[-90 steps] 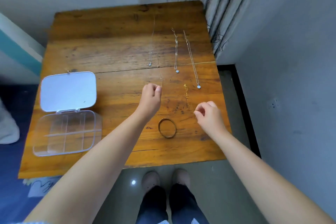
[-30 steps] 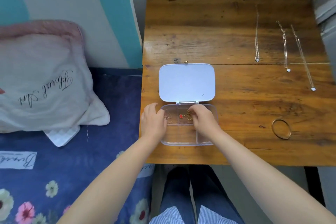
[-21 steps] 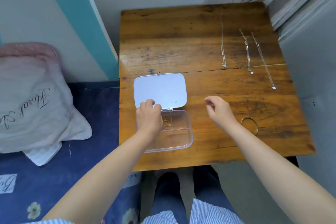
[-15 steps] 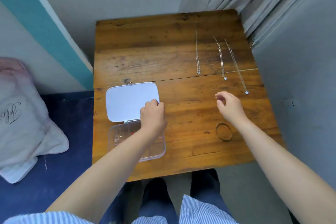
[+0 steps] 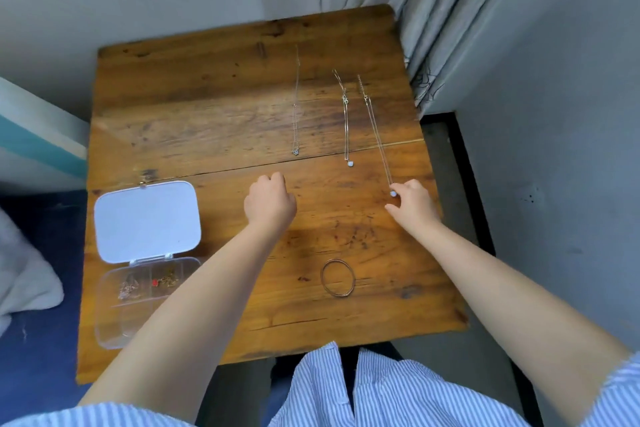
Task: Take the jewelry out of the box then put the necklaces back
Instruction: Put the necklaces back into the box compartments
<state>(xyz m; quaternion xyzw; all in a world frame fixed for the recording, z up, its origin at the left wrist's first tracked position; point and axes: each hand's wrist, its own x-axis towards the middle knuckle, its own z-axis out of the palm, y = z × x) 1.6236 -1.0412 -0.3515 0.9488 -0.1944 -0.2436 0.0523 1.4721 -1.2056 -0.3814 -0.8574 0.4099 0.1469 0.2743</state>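
The right hand point(image 5: 414, 206), fingers spread, was set at the pendant point(image 5: 393, 194) of the rightmost necklace point(image 5: 377, 139), right of frame centre. The left hand point(image 5: 270, 206) was curled, apparently empty. Pinching the chain just above the pendant was judged best, before it was carried to the open box point(image 5: 138, 305) at lower left.

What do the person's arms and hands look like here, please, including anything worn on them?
Both forearms are bare. The left hand and right hand show no rings, watch or bracelets. Blue-and-white striped sleeves appear only at the upper arms, matching the shirt.
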